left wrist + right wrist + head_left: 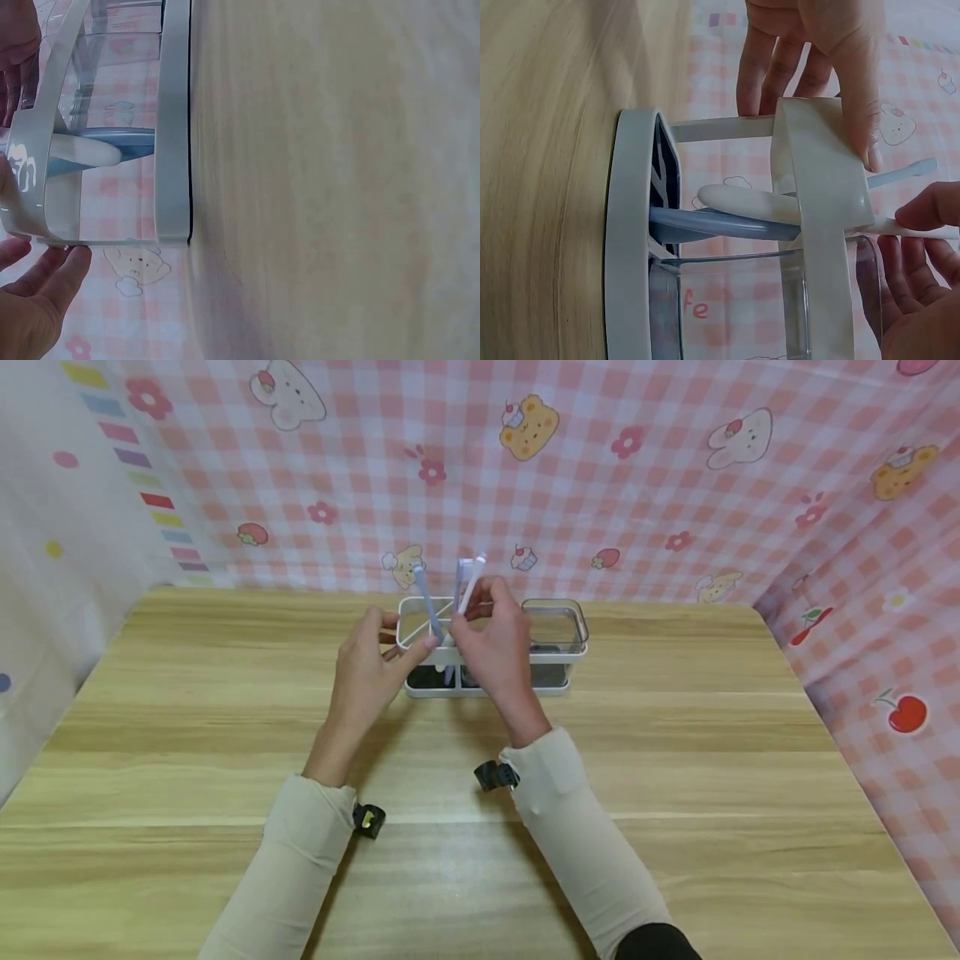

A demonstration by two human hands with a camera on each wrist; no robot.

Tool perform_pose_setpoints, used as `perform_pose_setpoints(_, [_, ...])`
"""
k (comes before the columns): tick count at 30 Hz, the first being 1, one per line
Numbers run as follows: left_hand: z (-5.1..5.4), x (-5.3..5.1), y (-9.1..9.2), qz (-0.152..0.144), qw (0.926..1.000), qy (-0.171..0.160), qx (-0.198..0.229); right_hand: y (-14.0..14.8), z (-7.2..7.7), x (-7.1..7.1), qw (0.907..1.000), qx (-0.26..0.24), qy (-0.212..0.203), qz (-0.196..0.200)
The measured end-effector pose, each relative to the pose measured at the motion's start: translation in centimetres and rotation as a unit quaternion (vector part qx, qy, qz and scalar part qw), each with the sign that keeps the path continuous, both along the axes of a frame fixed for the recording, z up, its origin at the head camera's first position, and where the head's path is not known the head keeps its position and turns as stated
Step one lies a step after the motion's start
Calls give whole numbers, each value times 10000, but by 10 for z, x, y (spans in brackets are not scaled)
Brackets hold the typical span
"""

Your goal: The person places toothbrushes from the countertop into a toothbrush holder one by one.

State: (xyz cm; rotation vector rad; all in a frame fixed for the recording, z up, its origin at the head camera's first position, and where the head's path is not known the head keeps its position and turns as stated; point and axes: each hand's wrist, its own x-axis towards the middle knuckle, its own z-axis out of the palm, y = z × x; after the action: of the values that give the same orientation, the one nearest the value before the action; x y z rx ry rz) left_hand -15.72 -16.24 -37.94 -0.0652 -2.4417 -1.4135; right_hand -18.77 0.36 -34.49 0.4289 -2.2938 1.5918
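Observation:
A white holder (431,692) with an upper rim and a lower base stands near the table's back edge. My left hand (367,664) grips its upper left corner, thumb on the front of the rim and fingers at the side. With thumb and fingers my right hand (495,631) pinches a slim white toothbrush (472,585), whose thick handle (746,201) passes down through the rim, its end above the base. A blue toothbrush (427,597) leans in the left part, its handle reaching the base. Behind the right hand a pale lavender top (460,578) shows; its lower part is hidden.
A clear smoky cup (555,620) sits in the holder's right part. Behind the wooden table (712,760) hangs a pink checked cloth (465,502), which also covers the right side. A white cloth (67,510) hangs at the left.

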Motion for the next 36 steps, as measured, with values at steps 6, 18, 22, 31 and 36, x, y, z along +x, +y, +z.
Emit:
perform_pose_setpoints(6, [0, -1, 0, -8, 10000, -27, -4, 1, 2, 0, 9978, 596, -251, 107])
perform_pose_setpoints(18, [1, -2, 1, -31, 10000, -47, -28, 5, 7, 2, 9922, 1122, -488, 222])
perform_pose_setpoints(22, [0, -2, 2, -36, 10000, -36, -30, 6, 7, 2, 9915, 1141, -575, 234])
perform_pose_setpoints(31, [-1, -2, 1, -28, 10000, -24, 34, 8, 8, 2, 9919, 1059, -600, 375])
perform_pose_setpoints(36, [-1, -1, -1, -5, 10000, -53, -48, 13, 8, 2, 9922, 812, -728, 597])
